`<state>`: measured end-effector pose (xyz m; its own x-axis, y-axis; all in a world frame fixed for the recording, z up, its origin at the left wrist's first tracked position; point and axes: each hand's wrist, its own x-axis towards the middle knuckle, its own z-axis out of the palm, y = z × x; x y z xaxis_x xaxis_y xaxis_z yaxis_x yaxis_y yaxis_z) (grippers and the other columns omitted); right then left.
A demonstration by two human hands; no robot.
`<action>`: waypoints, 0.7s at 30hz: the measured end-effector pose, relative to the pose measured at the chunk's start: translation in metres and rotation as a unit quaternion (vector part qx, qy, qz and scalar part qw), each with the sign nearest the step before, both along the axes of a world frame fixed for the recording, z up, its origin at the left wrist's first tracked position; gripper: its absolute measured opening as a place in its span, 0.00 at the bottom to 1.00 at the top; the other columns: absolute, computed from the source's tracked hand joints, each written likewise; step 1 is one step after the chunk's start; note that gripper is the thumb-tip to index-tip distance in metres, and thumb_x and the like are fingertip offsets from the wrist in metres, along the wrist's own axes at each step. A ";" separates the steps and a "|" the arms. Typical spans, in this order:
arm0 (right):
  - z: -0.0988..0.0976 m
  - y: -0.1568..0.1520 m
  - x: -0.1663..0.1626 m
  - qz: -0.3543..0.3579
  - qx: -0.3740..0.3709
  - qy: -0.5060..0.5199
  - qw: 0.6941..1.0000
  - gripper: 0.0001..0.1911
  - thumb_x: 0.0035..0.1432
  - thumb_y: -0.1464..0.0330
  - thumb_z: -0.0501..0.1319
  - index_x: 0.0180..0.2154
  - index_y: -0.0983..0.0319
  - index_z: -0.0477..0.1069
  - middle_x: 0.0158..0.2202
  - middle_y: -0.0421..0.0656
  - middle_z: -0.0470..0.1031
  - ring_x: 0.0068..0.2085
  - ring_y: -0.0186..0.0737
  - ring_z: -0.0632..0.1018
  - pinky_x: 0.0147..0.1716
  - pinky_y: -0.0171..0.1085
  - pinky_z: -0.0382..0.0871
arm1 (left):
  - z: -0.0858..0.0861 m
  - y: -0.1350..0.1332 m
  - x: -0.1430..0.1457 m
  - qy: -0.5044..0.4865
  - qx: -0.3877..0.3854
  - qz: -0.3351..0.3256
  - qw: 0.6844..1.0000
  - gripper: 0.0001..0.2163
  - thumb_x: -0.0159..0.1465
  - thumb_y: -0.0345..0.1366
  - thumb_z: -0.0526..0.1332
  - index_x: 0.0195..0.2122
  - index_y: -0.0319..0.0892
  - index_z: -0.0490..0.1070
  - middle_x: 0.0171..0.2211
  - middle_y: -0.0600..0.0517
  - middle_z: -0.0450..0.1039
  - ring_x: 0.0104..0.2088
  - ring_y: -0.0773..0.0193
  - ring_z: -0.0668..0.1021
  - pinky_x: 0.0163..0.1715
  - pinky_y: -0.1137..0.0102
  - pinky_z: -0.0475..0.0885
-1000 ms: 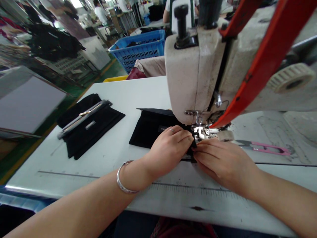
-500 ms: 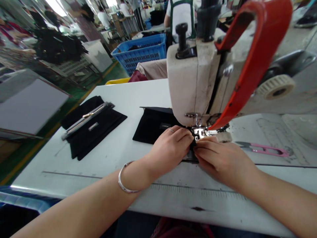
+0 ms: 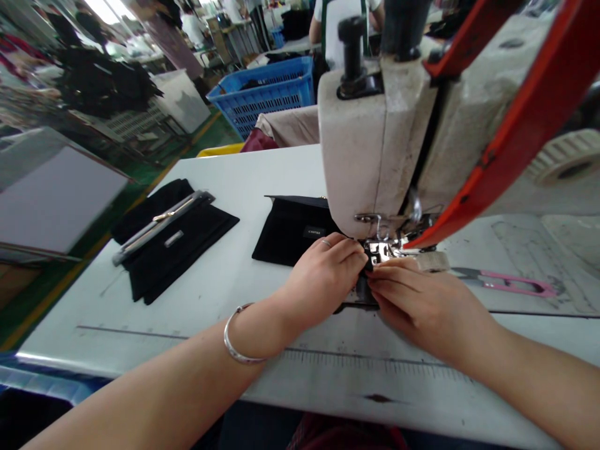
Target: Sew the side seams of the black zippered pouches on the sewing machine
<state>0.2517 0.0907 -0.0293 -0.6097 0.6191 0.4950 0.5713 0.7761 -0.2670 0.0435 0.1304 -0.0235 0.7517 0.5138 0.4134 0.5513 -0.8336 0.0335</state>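
Left hand (image 3: 323, 281), right hand (image 3: 431, 306) both pinch black cloth (image 3: 285, 231) by sewing machine (image 3: 354, 162). Pink snips (image 3: 497, 284) near right hand. Black pouch (image 3: 192, 232) with silver bar (image 3: 140, 239) lies on counter (image 3: 220, 287).

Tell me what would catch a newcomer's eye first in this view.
A thick red bar slants across the scuffed off-white sewing machine at the upper right. Near its shiny metal presser foot, the bare left hand and right hand touch a folded black fabric piece. Beyond the white table sits a slatted blue plastic basket.
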 end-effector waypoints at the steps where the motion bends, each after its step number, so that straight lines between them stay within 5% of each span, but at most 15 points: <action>1: 0.000 0.000 0.000 0.000 -0.001 0.002 1.000 0.09 0.64 0.76 0.58 0.40 0.69 0.77 0.42 0.53 0.81 0.45 0.51 0.81 0.43 0.49 0.80 | 0.002 -0.002 0.000 -0.020 0.009 -0.003 1.000 0.06 0.71 0.29 0.56 0.42 0.37 0.73 0.40 0.47 0.78 0.43 0.59 0.79 0.47 0.63 0.76; 15: 0.006 -0.008 0.007 0.029 0.015 -0.002 0.999 0.10 0.66 0.74 0.56 0.42 0.69 0.77 0.43 0.48 0.82 0.41 0.45 0.81 0.42 0.45 0.77 | 0.007 -0.009 -0.005 -0.053 -0.030 -0.025 0.998 0.09 0.73 0.27 0.54 0.44 0.40 0.75 0.43 0.50 0.81 0.44 0.63 0.81 0.50 0.66 0.77; 21: 0.012 -0.005 0.016 -0.007 0.014 -0.043 0.999 0.10 0.66 0.71 0.57 0.37 0.64 0.77 0.35 0.46 0.79 0.35 0.45 0.76 0.36 0.45 0.68 | 0.009 -0.009 -0.003 -0.043 -0.032 -0.025 0.998 0.07 0.72 0.27 0.56 0.44 0.38 0.75 0.43 0.49 0.80 0.44 0.63 0.80 0.51 0.67 0.75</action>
<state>0.2679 0.0853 -0.0169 -0.6421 0.6144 0.4585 0.6021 0.7744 -0.1944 0.0401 0.1214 -0.0145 0.7410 0.5032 0.4447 0.5011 -0.8552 0.1327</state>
